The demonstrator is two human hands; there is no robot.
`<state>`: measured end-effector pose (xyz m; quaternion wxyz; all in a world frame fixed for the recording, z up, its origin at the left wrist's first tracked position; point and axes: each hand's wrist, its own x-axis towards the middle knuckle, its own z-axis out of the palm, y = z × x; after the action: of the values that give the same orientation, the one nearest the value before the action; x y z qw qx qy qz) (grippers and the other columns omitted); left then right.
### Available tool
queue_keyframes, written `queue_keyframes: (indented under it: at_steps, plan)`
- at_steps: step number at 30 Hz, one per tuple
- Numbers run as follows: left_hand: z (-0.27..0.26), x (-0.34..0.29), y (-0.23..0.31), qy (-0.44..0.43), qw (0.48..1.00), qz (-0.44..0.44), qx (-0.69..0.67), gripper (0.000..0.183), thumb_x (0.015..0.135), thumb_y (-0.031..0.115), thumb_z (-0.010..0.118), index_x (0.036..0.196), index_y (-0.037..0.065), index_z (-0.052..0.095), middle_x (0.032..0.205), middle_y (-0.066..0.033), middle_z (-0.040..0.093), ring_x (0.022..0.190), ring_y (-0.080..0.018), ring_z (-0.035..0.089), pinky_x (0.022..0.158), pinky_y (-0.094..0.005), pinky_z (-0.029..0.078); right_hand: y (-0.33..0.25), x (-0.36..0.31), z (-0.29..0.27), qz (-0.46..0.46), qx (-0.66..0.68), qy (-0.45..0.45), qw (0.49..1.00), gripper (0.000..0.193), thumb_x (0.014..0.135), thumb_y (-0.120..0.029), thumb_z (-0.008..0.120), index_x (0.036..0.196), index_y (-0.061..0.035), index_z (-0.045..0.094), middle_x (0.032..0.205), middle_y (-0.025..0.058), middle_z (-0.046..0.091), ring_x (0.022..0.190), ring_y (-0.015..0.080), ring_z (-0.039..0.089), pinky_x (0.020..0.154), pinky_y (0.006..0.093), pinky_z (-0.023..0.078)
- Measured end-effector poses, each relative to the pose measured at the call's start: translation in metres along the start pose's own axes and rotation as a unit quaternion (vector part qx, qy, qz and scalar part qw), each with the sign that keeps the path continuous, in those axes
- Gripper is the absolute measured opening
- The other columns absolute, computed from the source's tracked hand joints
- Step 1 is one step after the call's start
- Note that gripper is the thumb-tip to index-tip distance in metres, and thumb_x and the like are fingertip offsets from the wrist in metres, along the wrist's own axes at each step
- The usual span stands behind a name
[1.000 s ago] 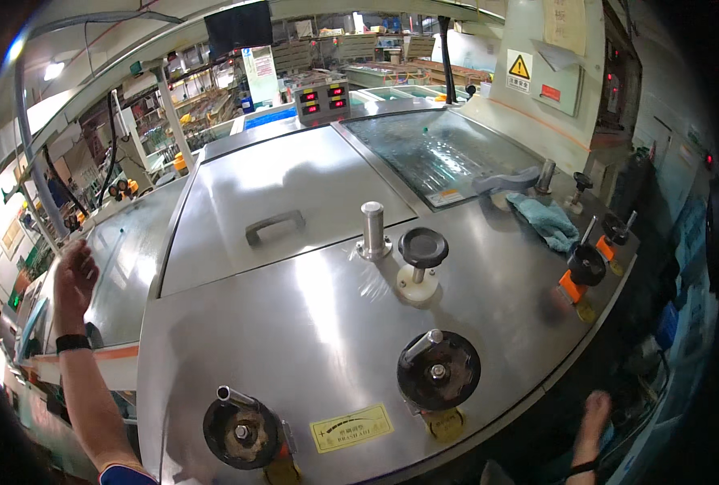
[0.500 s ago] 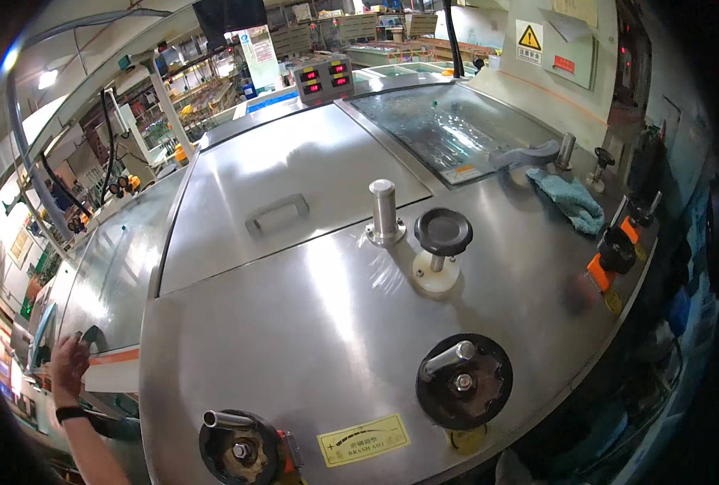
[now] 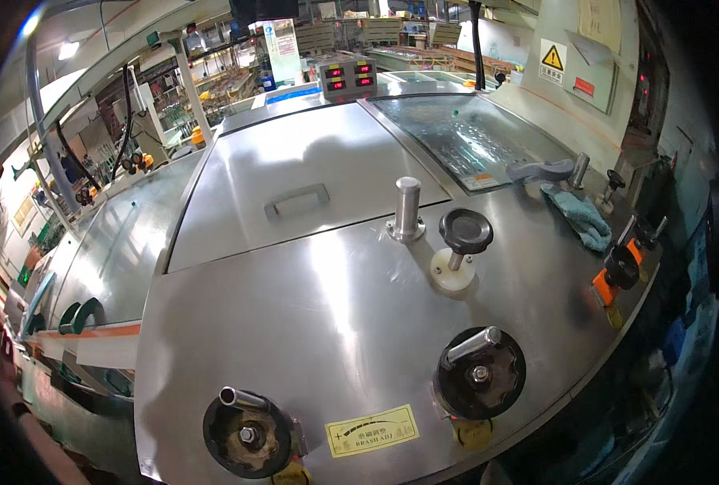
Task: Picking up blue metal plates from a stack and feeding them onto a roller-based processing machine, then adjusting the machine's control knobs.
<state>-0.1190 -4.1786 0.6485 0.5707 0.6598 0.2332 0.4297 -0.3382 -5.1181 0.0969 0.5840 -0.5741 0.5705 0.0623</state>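
My left hand [image 3: 2,356] is at the far left rim of the picture, dark and smeared. A dark band sits on its wrist, and its fingers cannot be made out. Nearest to it are the front edge of a clear-lidded section and a dark green curved handle [image 3: 81,315] on the clear lid [image 3: 125,250]; the hand is apart from the handle. My right hand is out of the picture. In front of me stretches the brushed steel cover [image 3: 271,323] of a large machine, with a steel hatch [image 3: 295,170] bearing a grey handle [image 3: 296,200].
Two black handwheels [image 3: 248,434] [image 3: 481,373] stand on the near cover. Further in are a black knob [image 3: 465,231] and a steel post [image 3: 408,208]. A blue-green cloth [image 3: 578,217] lies at the right by a second clear lid [image 3: 456,133]. A display box [image 3: 348,78] stands behind.
My left hand has let go of the green handle on the left lid and moved left to the picture's rim. The view has shifted, so the machine appears slightly further right.
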Motion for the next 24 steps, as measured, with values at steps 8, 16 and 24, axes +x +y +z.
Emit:
queue_keyframes:
  at_steps: [8,16,24]
  plan:
    - [-0.008,0.008,-0.087,-0.125,0.992,0.002,0.004,0.033,0.098,0.039,0.063,0.122,0.015,0.066,0.096,0.0074,0.064,0.085,-0.006,0.057,0.079,-0.0219,0.045,0.004,-0.002,-0.001,0.005,-0.009,-0.005,1.0,0.024,0.092,-0.025,0.062,0.102,-0.0058,0.07,0.091,0.0109,0.067,0.08,0.0247,0.06,0.071,0.0396,0.051]
    - [-0.016,0.009,-0.158,-0.12,0.986,-0.089,-0.069,0.022,0.096,0.034,0.067,0.112,0.019,0.069,0.091,0.0093,0.065,0.079,-0.0048,0.058,0.071,-0.0211,0.046,0.004,-0.007,0.002,0.007,-0.024,-0.009,1.0,0.024,0.092,-0.026,0.062,0.101,-0.0057,0.071,0.09,0.0113,0.067,0.08,0.0248,0.06,0.07,0.0398,0.051]
    - [-0.002,-0.009,-0.157,-0.119,0.983,-0.101,-0.095,0.023,0.098,0.034,0.066,0.113,0.018,0.069,0.09,0.0075,0.067,0.076,-0.0048,0.061,0.071,-0.02,0.051,0.005,-0.014,0.001,0.005,-0.035,-0.007,0.999,0.024,0.091,-0.026,0.062,0.099,-0.0057,0.072,0.09,0.0117,0.067,0.08,0.0249,0.06,0.07,0.04,0.051]
